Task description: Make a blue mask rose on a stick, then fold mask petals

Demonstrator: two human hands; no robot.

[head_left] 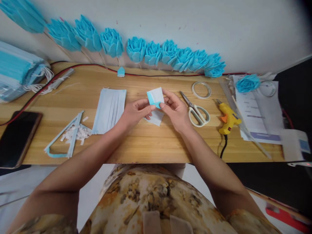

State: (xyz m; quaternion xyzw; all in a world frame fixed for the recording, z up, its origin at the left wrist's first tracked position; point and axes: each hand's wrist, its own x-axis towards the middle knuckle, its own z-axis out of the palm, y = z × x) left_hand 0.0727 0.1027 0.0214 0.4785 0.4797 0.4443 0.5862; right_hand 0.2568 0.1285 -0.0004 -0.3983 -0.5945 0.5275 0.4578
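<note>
Both hands meet over the middle of the table, holding a small white and blue square of mask fabric (156, 96). My left hand (137, 112) pinches its lower left edge between thumb and fingers. At the lower right corner, my right hand (175, 109) grips it the same way, and the lower edge looks folded over in blue. Beneath the hands lies another pale fabric piece (156, 118), partly covered. Left of my left hand rest flat pleated face masks (109, 110). Scissors (197, 112) with white handles lie just right of my right hand.
Blue fabric flowers (136, 49) on sticks line the wall. To the right are a tape roll (210, 91), a yellow glue gun (227, 118) and papers (253, 112). Leftward lie mask trimmings (76, 133), a phone (19, 138), a bagged mask pack (17, 70) and a cable (97, 65).
</note>
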